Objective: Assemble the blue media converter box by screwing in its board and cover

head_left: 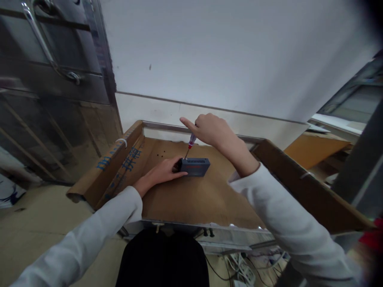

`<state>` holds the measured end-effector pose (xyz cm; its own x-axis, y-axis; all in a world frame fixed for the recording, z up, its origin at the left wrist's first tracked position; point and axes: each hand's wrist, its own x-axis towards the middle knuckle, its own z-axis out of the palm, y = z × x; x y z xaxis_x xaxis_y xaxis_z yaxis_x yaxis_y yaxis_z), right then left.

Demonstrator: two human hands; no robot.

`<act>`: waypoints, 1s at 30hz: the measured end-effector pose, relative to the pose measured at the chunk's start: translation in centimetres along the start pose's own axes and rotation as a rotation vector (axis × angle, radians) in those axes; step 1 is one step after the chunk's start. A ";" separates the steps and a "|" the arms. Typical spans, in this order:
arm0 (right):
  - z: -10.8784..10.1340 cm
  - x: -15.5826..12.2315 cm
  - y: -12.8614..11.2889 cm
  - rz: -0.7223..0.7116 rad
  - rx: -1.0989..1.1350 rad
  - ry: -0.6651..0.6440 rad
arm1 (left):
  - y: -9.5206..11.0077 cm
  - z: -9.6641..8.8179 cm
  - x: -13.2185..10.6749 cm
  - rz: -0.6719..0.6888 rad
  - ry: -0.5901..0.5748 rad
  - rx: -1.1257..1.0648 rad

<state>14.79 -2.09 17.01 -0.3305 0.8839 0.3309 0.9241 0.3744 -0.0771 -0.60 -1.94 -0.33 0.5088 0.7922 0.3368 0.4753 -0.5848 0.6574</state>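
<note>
A small dark blue-grey box (pixel 196 166) lies on a sheet of brown cardboard (pixel 191 199) that covers a metal-framed table. My left hand (pixel 163 171) rests flat beside the box and grips its left end. My right hand (pixel 209 129) is closed round the red and clear handle of a small screwdriver (pixel 190 143). The screwdriver stands nearly upright, its tip down on the box's top left corner. My index finger points out to the left above the handle.
Cardboard flaps (pixel 110 163) stand up along the table's left and right (pixel 305 183) sides. A few small dark specks, perhaps screws (pixel 161 152), lie behind the box. A steel cabinet (pixel 54 79) is at the left, a white wall behind. Cables and a power strip (pixel 242 271) lie under the table.
</note>
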 end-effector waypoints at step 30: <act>-0.8 -0.4 2.0 -0.322 0.218 -0.283 | -0.4 0.1 0.0 0.004 -0.006 0.013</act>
<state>16.87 -1.90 17.44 -0.6607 0.7436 0.1032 0.7143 0.6650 -0.2182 -0.72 -1.68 -0.64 0.5151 0.7889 0.3352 0.4829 -0.5902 0.6469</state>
